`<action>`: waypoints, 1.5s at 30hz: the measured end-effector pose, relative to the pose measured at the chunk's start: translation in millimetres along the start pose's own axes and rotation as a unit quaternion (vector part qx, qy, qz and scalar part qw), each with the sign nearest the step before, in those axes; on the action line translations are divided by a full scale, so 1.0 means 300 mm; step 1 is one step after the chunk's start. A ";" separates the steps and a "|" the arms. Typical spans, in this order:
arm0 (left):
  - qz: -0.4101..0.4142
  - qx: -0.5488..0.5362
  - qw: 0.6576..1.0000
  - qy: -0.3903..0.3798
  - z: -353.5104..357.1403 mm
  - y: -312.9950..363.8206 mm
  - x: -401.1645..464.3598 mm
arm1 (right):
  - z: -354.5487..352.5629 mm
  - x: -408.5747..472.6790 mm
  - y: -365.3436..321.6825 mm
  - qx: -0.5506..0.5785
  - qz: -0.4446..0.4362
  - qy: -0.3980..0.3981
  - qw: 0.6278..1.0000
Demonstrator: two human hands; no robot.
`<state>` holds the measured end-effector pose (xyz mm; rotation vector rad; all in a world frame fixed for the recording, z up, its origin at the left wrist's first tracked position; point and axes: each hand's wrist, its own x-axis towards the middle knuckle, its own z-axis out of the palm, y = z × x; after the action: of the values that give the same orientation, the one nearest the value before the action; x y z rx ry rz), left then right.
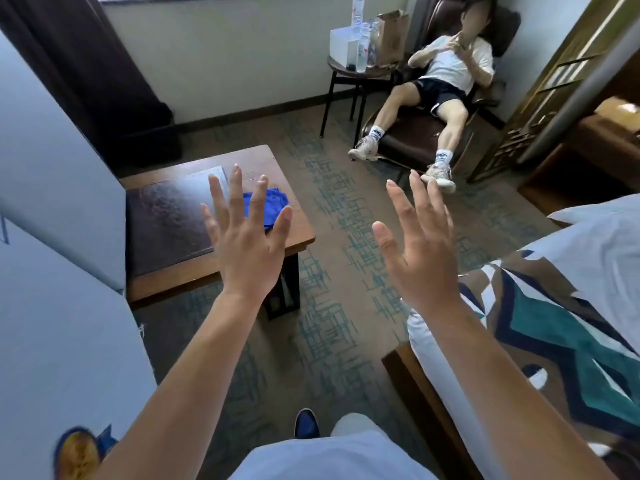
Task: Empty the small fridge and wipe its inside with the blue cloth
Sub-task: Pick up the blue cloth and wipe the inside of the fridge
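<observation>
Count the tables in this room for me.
2. A low wooden coffee table stands at centre left with the blue cloth on it. A small round side table stands by the far wall, beside the armchair. Others may be out of view.

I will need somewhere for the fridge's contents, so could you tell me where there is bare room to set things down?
The low wooden table is mostly bare: its dark inlay left of the blue cloth is free. The round side table by the seated person is crowded with bottles, a box and a paper bag.
</observation>
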<state>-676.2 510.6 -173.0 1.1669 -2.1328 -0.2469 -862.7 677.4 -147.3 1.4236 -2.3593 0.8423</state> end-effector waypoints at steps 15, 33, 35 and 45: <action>-0.066 0.150 0.986 0.039 0.212 -0.312 0.399 | 0.531 0.545 0.080 0.067 -0.038 -0.102 0.992; -0.178 0.214 0.954 -0.110 0.543 -0.642 0.623 | 1.147 0.881 0.071 0.097 -0.054 -0.263 0.958; -0.183 0.204 0.952 -0.136 0.588 -0.697 0.642 | 1.210 0.885 0.065 0.095 -0.037 -0.294 0.950; -0.184 0.167 0.917 -0.313 0.815 -0.883 0.691 | 1.474 0.817 0.053 -0.004 0.024 -0.381 0.924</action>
<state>-731.7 154.0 -380.0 1.8967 -2.5458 -0.4925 -963.4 242.1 -384.6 1.9571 -2.9274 0.2911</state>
